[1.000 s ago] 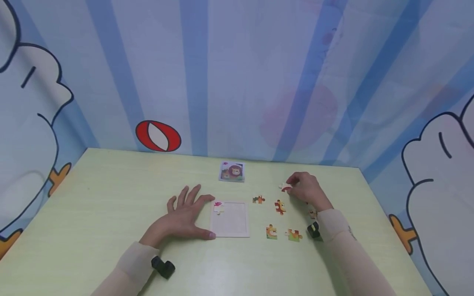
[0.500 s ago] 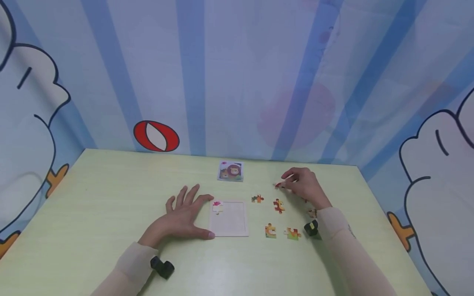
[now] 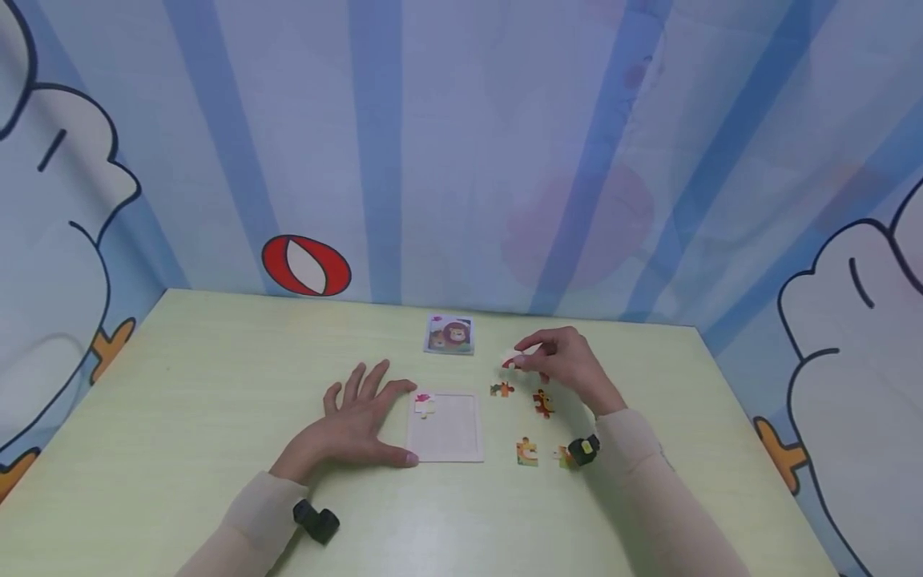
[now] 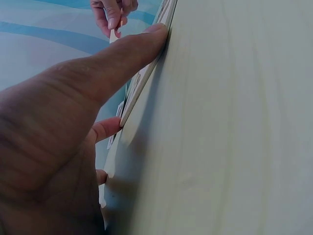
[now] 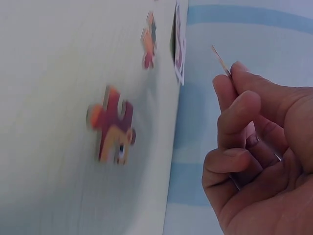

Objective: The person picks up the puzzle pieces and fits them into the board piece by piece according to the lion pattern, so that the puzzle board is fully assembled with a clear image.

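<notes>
My right hand (image 3: 570,365) pinches a white and red jigsaw piece (image 3: 510,362) between thumb and index finger, above the table. The right wrist view shows that piece (image 5: 221,59) edge-on. Spread wide, my left hand (image 3: 356,429) touches the left edge of a shallow square puzzle tray (image 3: 450,441) with thumb and index fingertip. In the tray's upper left corner lies a white jigsaw piece with a pink mark (image 3: 424,405). Nearest the right hand are an orange-green piece (image 3: 502,389) and a red-brown piece with an eye (image 3: 543,403). A small red patch shows below that hand; its kind is unclear.
A lion picture card (image 3: 449,334) lies behind the tray. Two more loose pieces lie at the front right: an orange-green one (image 3: 527,451) and another (image 3: 562,457) partly behind the right wrist camera (image 3: 584,449). A striped curtain (image 3: 461,160) stands along the table's back.
My right hand has carried the white and red piece leftward, toward the tray's side. The right forearm now covers pieces seen at the right before. My left hand stays at the tray.
</notes>
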`<state>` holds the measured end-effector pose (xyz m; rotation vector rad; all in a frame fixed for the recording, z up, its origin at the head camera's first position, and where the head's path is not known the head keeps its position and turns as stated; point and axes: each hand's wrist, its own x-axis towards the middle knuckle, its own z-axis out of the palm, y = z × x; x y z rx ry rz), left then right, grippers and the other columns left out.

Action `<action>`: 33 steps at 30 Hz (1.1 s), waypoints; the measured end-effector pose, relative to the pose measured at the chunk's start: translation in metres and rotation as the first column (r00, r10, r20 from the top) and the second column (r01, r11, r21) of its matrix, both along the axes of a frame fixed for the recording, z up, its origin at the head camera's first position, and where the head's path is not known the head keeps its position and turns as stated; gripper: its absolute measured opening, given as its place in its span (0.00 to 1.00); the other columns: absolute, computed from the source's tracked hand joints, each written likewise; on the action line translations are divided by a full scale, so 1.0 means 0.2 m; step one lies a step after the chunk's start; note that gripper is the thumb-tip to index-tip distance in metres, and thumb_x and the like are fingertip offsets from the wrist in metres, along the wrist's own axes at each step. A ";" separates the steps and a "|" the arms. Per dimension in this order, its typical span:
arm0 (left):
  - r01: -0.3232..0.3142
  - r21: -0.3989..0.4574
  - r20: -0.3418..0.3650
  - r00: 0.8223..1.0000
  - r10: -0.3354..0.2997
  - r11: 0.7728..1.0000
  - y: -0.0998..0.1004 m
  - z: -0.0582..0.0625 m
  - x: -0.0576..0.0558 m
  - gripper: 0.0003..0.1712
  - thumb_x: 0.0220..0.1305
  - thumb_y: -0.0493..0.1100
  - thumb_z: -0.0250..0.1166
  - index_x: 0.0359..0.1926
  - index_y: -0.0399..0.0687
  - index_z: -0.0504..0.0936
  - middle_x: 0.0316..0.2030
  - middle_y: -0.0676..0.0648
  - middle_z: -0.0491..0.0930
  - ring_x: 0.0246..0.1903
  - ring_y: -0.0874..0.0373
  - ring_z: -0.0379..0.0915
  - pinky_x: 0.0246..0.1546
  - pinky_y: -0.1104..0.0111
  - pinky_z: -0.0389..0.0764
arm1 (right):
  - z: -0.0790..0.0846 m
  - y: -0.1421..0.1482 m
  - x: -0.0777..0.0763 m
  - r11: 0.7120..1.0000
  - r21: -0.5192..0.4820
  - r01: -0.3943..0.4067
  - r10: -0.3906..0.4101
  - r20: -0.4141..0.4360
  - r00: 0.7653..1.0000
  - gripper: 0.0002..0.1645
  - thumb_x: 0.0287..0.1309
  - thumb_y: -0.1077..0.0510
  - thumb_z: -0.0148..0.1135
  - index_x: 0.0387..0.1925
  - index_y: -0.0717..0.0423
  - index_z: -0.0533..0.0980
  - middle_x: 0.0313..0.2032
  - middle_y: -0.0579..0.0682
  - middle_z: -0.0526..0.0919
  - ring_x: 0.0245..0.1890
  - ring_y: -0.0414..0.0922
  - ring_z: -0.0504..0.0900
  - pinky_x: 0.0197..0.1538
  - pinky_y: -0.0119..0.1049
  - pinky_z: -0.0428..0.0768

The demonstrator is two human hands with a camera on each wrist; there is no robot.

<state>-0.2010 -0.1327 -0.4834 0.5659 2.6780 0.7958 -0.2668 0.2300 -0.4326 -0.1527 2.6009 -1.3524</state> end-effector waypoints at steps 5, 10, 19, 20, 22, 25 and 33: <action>-0.004 0.004 0.009 1.000 0.004 1.000 0.00 -0.01 0.00 0.62 0.48 0.72 0.79 0.80 0.65 0.62 0.88 0.39 0.37 0.86 0.30 0.23 0.76 0.25 0.31 | 0.00 -0.07 0.02 0.999 -0.036 -0.016 0.017 0.026 1.000 0.14 0.65 0.57 0.76 0.51 0.52 0.89 0.31 0.62 0.90 0.24 0.57 0.79 0.36 0.47 0.81; -0.001 -0.006 0.006 1.000 0.001 1.000 0.00 0.01 0.01 0.61 0.49 0.72 0.79 0.80 0.65 0.63 0.88 0.39 0.37 0.85 0.29 0.25 0.75 0.23 0.33 | -0.01 -0.14 0.04 0.998 -0.051 -0.032 0.035 0.061 0.998 0.14 0.64 0.55 0.78 0.50 0.52 0.89 0.31 0.62 0.90 0.24 0.55 0.79 0.34 0.44 0.79; -0.001 -0.025 0.008 1.000 0.001 1.000 0.00 0.01 0.00 0.61 0.49 0.71 0.80 0.80 0.66 0.62 0.88 0.39 0.36 0.86 0.30 0.23 0.75 0.23 0.33 | -0.05 -0.27 0.07 0.990 -0.089 -0.113 0.120 0.069 0.990 0.13 0.64 0.57 0.77 0.48 0.55 0.90 0.32 0.63 0.92 0.23 0.56 0.84 0.34 0.42 0.82; -0.001 -0.028 0.010 1.000 0.002 1.000 0.00 0.01 0.00 0.61 0.49 0.72 0.80 0.80 0.66 0.62 0.88 0.39 0.36 0.86 0.30 0.23 0.75 0.23 0.33 | -0.05 -0.29 0.07 0.989 -0.086 -0.117 0.123 0.070 0.990 0.12 0.64 0.57 0.77 0.48 0.55 0.91 0.31 0.62 0.92 0.21 0.53 0.83 0.33 0.41 0.81; -0.001 -0.035 0.013 1.000 0.001 0.999 0.00 0.01 0.00 0.61 0.49 0.72 0.80 0.80 0.65 0.62 0.88 0.39 0.36 0.86 0.30 0.23 0.76 0.23 0.32 | -0.07 -0.31 0.07 0.989 -0.075 -0.123 0.129 0.076 0.989 0.11 0.63 0.57 0.77 0.47 0.55 0.91 0.30 0.60 0.92 0.19 0.48 0.82 0.33 0.39 0.80; -0.003 -0.040 0.014 1.000 0.004 0.999 0.00 0.01 0.00 0.61 0.49 0.72 0.79 0.80 0.65 0.62 0.88 0.39 0.36 0.86 0.30 0.23 0.76 0.23 0.32 | -0.07 -0.35 0.07 0.990 -0.057 -0.131 0.136 0.094 0.986 0.10 0.63 0.58 0.78 0.46 0.53 0.91 0.30 0.54 0.94 0.17 0.44 0.83 0.32 0.36 0.80; -0.001 -0.045 0.009 1.000 0.001 0.999 0.00 0.01 -0.01 0.61 0.49 0.73 0.79 0.80 0.67 0.62 0.88 0.39 0.36 0.86 0.29 0.24 0.75 0.23 0.33 | -0.09 -0.42 0.08 0.989 -0.033 -0.141 0.145 0.146 0.979 0.08 0.62 0.60 0.77 0.43 0.52 0.92 0.32 0.50 0.95 0.16 0.43 0.84 0.32 0.34 0.82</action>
